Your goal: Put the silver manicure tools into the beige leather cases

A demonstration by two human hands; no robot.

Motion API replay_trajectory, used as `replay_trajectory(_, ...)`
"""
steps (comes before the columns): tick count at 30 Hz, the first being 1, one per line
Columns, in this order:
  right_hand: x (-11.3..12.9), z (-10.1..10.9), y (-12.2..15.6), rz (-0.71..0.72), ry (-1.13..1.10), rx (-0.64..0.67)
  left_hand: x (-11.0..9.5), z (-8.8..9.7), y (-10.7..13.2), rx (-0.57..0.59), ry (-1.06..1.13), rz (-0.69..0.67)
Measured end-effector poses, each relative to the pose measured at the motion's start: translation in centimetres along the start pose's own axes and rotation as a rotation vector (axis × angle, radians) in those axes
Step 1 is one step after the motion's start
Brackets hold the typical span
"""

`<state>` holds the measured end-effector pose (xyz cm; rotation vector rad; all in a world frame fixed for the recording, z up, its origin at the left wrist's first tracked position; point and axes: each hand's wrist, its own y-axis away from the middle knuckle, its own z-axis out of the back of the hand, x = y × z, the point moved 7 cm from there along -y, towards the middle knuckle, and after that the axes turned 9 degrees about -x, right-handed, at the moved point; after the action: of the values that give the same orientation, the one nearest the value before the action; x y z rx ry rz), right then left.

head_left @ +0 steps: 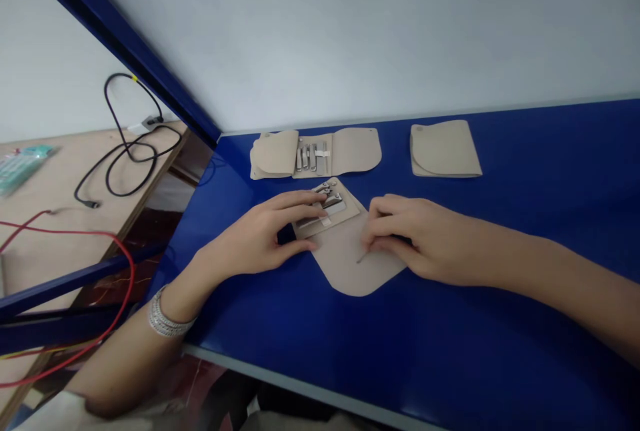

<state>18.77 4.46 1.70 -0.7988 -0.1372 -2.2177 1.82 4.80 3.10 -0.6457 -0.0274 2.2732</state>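
Note:
An open beige manicure case point(350, 264) lies on the blue table point(450, 364) in front of me, with metal nail tools point(327, 204) strapped in its middle. My left hand point(265, 237) rests on the case's left side, fingers stretched over the tools. Just right of the case's centre, my right hand point(415, 234) pinches a thin metal tool point(363, 258) whose tip touches the case's lower flap.
A second open beige case point(355, 149) with tools lies behind, and a closed one point(444, 149) sits at the back right. Left of the table stands a wooden bench with a black cable point(125, 151), red wires point(120, 251) and a blue frame bar point(115, 37).

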Motion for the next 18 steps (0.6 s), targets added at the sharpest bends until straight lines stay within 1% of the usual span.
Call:
replay_trajectory(4,-0.1,0.1,-0.1,-0.022,0.0,0.013,0.0,0.0,0.0,-0.003,0.01,0.013)
replay_trajectory(10,-1.1,0.6,0.0,-0.111,0.012,0.052,0.3,0.0,0.1,-0.01,0.05,0.051)
replay_trajectory(12,-1.3,0.8,0.1,-0.12,-0.001,0.048,0.3,0.0,0.1,-0.009,0.057,0.053)
replay_trajectory(18,-1.3,0.9,0.3,-0.117,-0.057,0.098,0.3,0.1,0.0,-0.025,0.064,0.069)
